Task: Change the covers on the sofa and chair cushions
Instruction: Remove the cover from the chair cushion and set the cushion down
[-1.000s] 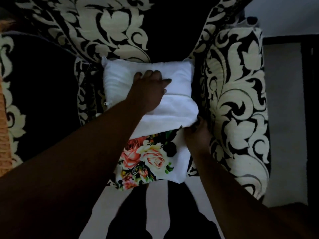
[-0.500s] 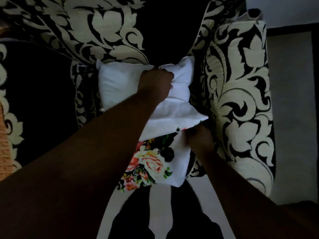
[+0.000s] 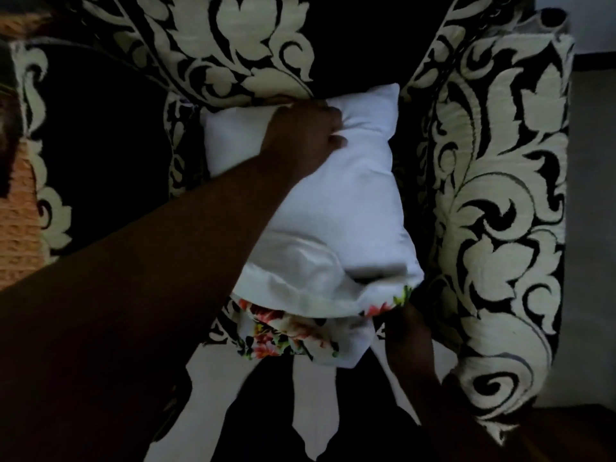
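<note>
**Cushion half out of its floral cover on the chair seat**

Cushion in plain white lies on the dark seat of the patterned armchair, its far edge against the foot of the backrest and its right side close to the right armrest. In the head view, the only one here, the left hand is clenched into the cushion's far edge, bunching the white cloth in its fist. The right hand is at the seat's front edge, by the bunched floral cover; it seems to pinch the cover's mouth, but the hand is too dark to be sure of the grip.

The cover hangs over the front edge of the seat, its white lining turned out over the cushion's near end. My reading is that one is being pulled free of the other. The corner nearest the right hand could snag in the cover's mouth, and a hard tug there might strain the seam or any zip. If the right hand's hold slips, the cover would probably drop to the floor.

The seat is black, with cream scrollwork on backrest and armrests. Pale floor shows beyond the right armrest, and an orange woven surface at the left edge. The room is dim.
</note>
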`<control>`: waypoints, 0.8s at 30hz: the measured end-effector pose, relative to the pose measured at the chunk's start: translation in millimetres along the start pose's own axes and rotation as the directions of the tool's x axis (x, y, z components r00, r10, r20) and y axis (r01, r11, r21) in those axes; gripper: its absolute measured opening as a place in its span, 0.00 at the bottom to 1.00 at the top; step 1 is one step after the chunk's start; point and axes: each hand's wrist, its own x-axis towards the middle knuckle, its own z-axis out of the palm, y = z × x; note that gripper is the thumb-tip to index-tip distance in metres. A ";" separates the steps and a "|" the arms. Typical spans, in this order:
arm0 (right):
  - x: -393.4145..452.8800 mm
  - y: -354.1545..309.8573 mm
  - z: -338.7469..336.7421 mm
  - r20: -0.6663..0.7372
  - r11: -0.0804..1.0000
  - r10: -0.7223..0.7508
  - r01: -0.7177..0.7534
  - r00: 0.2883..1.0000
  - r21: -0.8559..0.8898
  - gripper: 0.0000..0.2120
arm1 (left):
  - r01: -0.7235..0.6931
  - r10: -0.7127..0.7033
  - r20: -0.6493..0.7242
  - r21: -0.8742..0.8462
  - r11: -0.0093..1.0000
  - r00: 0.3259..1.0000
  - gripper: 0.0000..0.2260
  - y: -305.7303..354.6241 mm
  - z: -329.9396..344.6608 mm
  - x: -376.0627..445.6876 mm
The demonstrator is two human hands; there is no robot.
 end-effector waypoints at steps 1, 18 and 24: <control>11.4 -4.2 -0.9 -0.087 0.996 -0.053 0.059 0.995 0.060 0.13 | -0.003 0.003 -0.001 -0.043 0.999 1.000 0.22 5.2 5.1 -10.5; 7.9 -174.7 15.2 -0.159 0.805 -0.592 0.572 0.790 -0.159 0.06 | 0.807 -0.696 0.510 -0.564 0.174 0.506 0.28 -24.1 82.8 -261.7; 92.3 -219.6 67.9 0.351 0.513 -0.420 0.538 0.837 -0.669 0.29 | 0.777 -0.652 0.516 -0.603 0.183 0.555 0.26 -28.3 97.6 -278.8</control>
